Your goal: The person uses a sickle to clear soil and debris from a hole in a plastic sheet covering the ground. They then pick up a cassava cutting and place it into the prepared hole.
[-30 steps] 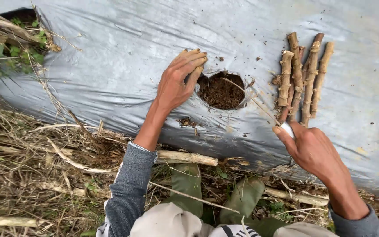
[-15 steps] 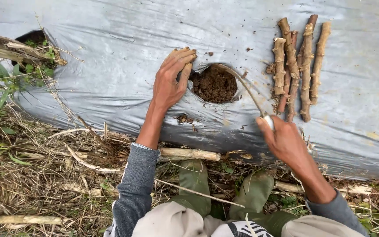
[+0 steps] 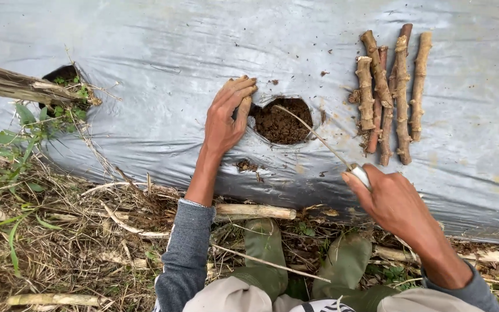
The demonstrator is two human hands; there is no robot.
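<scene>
Left hand point(image 3: 225, 120) lies flat, fingers point(image 3: 239, 91) together and stretched out, pressed on the grey plastic mulch sheet point(image 3: 157, 92) right at the left rim of the round planting hole point(image 3: 282, 120), gripping nothing. Right hand point(image 3: 393, 199) is closed around the pale handle of a thin curved blade tool point(image 3: 319, 138), and the blade's tip reaches over the dark soil showing in that one hole. Just to the right of the hole, six cut stem cuttings point(image 3: 389, 95) lie side by side on the sheet, knobbly and brown, running up and down the view, well clear of both hands. One more opening in the sheet sits far left, with green weeds point(image 3: 27, 124) and a weathered wooden stake point(image 3: 12, 84) across it. Below the sheet's edge, two green rubber boots point(image 3: 264, 245) stand in dry straw point(image 3: 64, 242), with one pale cut stick point(image 3: 252, 211) lying across just above them.
</scene>
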